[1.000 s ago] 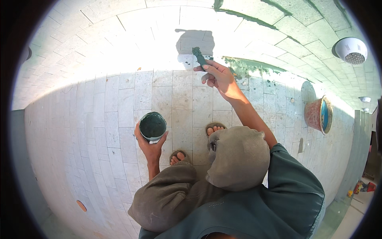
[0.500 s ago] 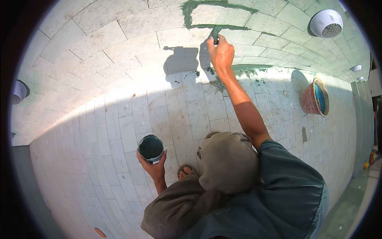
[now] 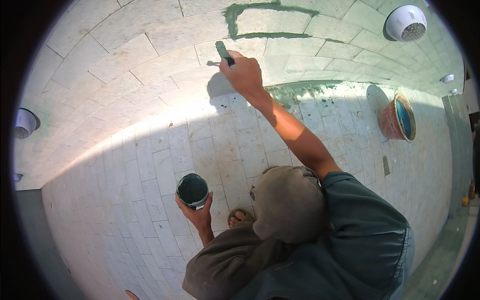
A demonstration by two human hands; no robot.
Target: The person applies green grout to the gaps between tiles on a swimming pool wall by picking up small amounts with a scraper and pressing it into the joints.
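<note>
My right hand (image 3: pixel 243 75) is closed round the dark handle of a putty knife (image 3: pixel 221 50), stretched out to the pale tiled wall. Green paste coats its flat end, which is just below and left of the green lines (image 3: pixel 272 35) smeared along the tile joints. Down at the left, my left hand (image 3: pixel 197 215) grips a small round tub (image 3: pixel 193 190) from beneath and around its side. Dark green paste lies inside the tub and smears its rim.
A worn reddish bucket (image 3: pixel 395 120) with a blue inside stands at the right near the wall. White round fixtures (image 3: pixel 406 23) stick out of the wall. Green spatters (image 3: pixel 320 92) mark the foot of the wall. My sandalled foot (image 3: pixel 239 217) rests on the tiled floor.
My right hand has moved left and slightly down with the putty knife, away from the lower green line. My left hand still holds the tub in nearly the same place.
</note>
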